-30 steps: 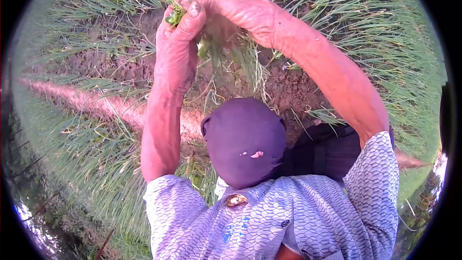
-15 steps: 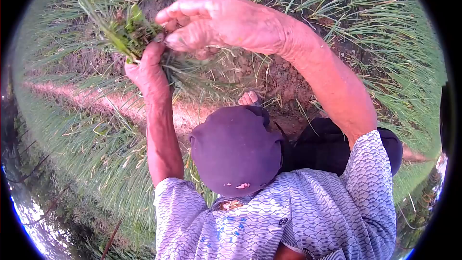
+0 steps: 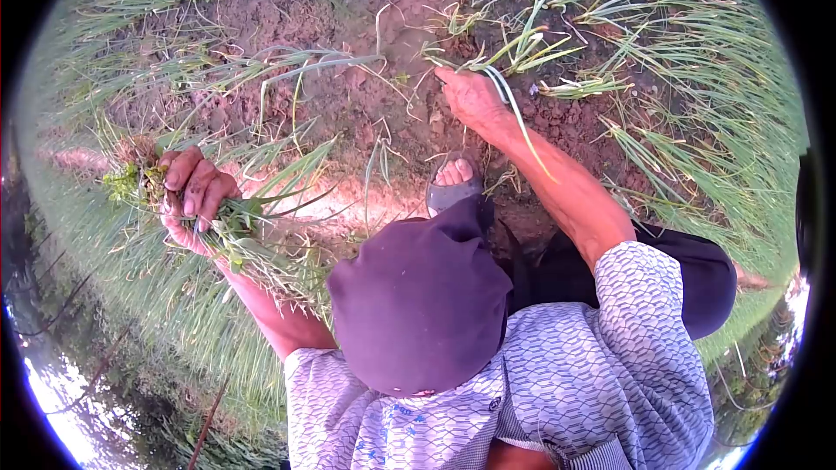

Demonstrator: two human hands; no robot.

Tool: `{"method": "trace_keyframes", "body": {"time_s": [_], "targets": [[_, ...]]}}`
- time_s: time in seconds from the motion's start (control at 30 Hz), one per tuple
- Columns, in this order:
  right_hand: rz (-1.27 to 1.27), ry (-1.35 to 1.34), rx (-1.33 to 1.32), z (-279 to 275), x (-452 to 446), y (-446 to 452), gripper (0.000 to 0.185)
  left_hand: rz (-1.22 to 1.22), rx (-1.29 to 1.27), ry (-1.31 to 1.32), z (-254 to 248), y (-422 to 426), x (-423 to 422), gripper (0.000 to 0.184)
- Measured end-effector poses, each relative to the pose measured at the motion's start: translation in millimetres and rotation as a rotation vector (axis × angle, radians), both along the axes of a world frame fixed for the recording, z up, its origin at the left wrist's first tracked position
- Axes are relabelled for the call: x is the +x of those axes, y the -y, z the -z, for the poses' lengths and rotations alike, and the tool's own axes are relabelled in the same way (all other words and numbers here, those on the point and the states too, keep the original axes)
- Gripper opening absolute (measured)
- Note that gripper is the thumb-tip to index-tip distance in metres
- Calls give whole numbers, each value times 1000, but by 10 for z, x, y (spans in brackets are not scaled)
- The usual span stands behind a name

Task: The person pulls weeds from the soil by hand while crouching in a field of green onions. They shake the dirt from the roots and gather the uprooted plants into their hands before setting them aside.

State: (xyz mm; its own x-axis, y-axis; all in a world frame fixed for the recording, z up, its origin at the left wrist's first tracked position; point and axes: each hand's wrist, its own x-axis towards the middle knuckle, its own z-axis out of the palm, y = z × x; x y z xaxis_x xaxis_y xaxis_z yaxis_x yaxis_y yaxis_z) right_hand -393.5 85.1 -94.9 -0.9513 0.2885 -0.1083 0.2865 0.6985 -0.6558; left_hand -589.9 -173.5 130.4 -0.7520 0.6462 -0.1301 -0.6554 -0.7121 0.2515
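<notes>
My left hand (image 3: 196, 187), at the left, is closed around a bunch of pulled weeds (image 3: 239, 239). Soil-covered roots and small leaves stick out past its fingers, and grassy stems trail toward the forearm. Lower over the ground, my right hand (image 3: 475, 100) is beside a green onion-like plant (image 3: 527, 52). One long leaf lies across the back of this hand. Its fingers look drawn together, but what they hold, if anything, is hidden.
Brown soil (image 3: 348, 113) with scattered thin plants lies ahead. Dense rows of green leaves (image 3: 697, 78) stand at the right, with more at the left. A sandaled foot (image 3: 455, 174) rests on the ground near the dark cap (image 3: 418, 305).
My hands have moved apart. The left has carried the weed bunch down and left; the right has let go of the bunch and moved right, down to the plants. The sandaled foot shows more.
</notes>
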Motion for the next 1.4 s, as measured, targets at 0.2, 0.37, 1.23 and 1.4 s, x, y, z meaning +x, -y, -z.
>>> {"method": "trace_keyframes", "body": {"time_s": [0.2,0.37,1.23,1.4], "targets": [[-12,-111,144,156,-18,93,5,20,16,13,86,-184,-10,42],[-220,217,72,141,-101,-4,7,62,5,16,123,-162,-34,39],[-183,114,88,209,-865,481,13,90,-197,202,130,-261,-86,19],[-228,197,-6,98,-891,359,14,164,-608,36,217,-117,-190,15]]}}
